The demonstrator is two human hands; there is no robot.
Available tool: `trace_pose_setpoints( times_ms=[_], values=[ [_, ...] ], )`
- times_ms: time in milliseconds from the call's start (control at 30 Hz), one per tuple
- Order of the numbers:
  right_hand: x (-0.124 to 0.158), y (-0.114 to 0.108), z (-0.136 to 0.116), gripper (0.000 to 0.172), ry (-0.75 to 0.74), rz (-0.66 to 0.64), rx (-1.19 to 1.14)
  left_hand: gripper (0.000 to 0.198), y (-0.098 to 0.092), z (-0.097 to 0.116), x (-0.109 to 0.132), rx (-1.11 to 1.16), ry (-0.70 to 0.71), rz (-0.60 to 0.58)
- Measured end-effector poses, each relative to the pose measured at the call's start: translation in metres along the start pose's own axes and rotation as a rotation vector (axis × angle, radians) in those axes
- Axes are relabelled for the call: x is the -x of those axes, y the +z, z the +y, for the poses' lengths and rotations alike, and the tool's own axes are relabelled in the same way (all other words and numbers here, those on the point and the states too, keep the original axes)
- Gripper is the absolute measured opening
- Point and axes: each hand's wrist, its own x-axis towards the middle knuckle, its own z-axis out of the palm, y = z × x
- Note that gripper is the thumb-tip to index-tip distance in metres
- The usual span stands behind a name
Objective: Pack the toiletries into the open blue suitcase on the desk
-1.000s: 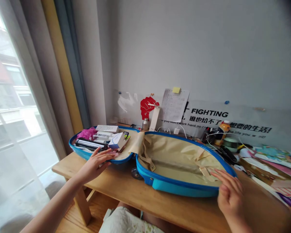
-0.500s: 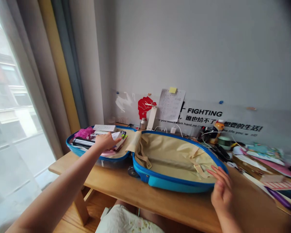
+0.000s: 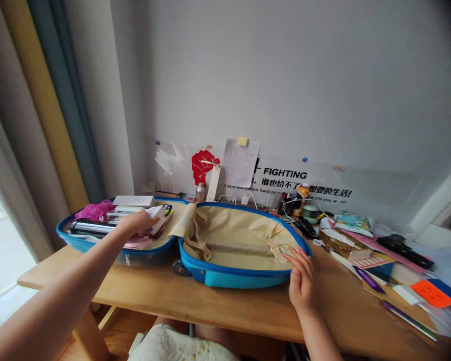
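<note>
A blue hard-shell suitcase (image 3: pixel 225 277) lies open on the wooden desk (image 3: pixel 195 306). Its right half shows a beige lining with straps and holds nothing else. The left half (image 3: pixel 75 242) is packed with boxes, tubes, a dark cylinder and a pink bag (image 3: pixel 93 209). My left hand (image 3: pixel 135 223) reaches into the left half, its fingers curled over a white box (image 3: pixel 156 215). My right hand (image 3: pixel 301 278) rests on the right rim of the empty half, fingers spread.
Curtains (image 3: pixel 41 125) hang at the left. Against the wall stand a red cut-out (image 3: pixel 203 165), a paper note (image 3: pixel 239 163), small bottles and cables. Books (image 3: pixel 364 245), a black object (image 3: pixel 404 248) and an orange card (image 3: pixel 432 293) crowd the desk's right side.
My left hand moved from the near rim of the packed half onto the white box inside. The view swung right, so the case and both hands sit further left in frame.
</note>
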Motion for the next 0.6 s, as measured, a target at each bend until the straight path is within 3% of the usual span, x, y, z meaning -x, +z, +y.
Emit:
trace_pose_setpoints(
  times_ms=[67,133,200,267,400,500,600],
  values=[
    [-0.001,-0.001,0.000,0.036,0.002,-0.008,-0.004,0.053,-0.007,0.005,0.009,-0.062,-0.059,-0.001],
    [-0.002,-0.002,-0.001,0.036,0.017,-0.005,-0.017,0.060,-0.017,0.012,0.019,-0.107,-0.073,0.099],
    [-0.002,-0.002,-0.001,0.035,0.024,-0.007,-0.032,0.066,-0.029,0.025,0.031,-0.121,-0.041,0.223],
    [-0.002,-0.002,-0.001,0.035,0.025,-0.006,-0.039,0.067,-0.040,0.046,0.043,-0.088,0.051,0.272],
    [-0.002,-0.003,-0.001,0.036,0.023,-0.018,-0.026,0.062,-0.039,0.111,0.070,0.038,0.364,0.107],
    [-0.002,-0.004,-0.002,0.036,0.019,-0.033,-0.017,0.063,-0.014,0.168,0.088,0.054,0.649,-0.029],
    [-0.002,-0.004,-0.004,0.036,0.021,-0.023,-0.013,0.073,0.018,0.217,0.098,-0.013,0.757,-0.204]
  ],
)
